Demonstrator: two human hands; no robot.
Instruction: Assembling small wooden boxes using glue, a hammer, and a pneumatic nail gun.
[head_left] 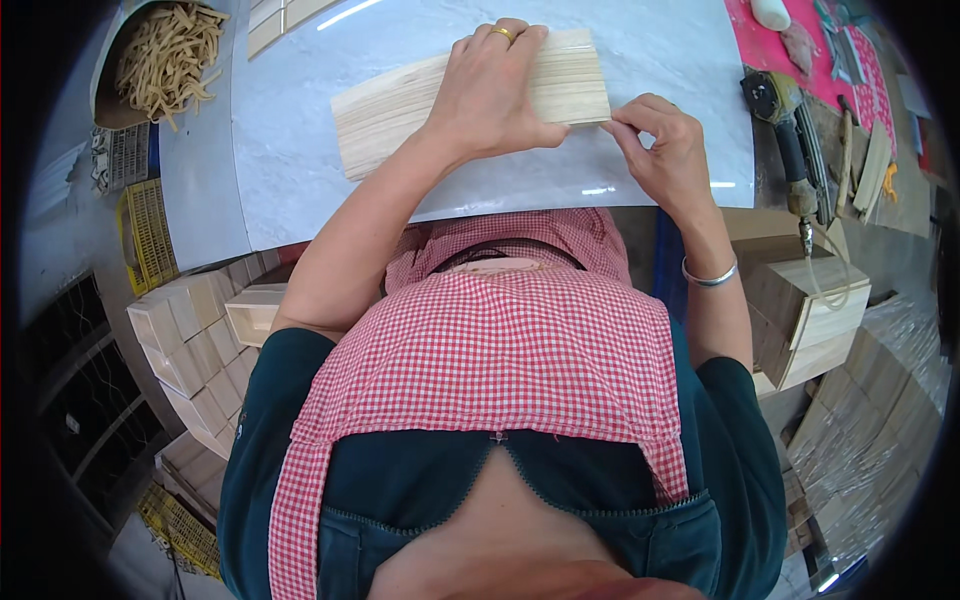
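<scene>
A light, striped-grain wooden panel (pixel 385 115) lies slightly slanted on the pale marbled tabletop (pixel 290 150). Across its right half my left hand (pixel 490 90) is laid, closed over it with the thumb along the near edge and the fingers toward the far edge; a gold ring is on one finger. At the panel's near right corner, my right hand (pixel 665 145) makes a pinch with thumb and forefinger. What sits between those fingertips, if anything, is too small to make out. The panel's middle is hidden under my left hand.
A container of thin wooden strips (pixel 172 60) stands at the far left. Pale wooden boxes (pixel 190 325) are stacked left below the table. On the right lie an air-powered tool (pixel 790 140) with a hose, and a pink cloth (pixel 815 45). More wooden boxes (pixel 815 300) stand at right.
</scene>
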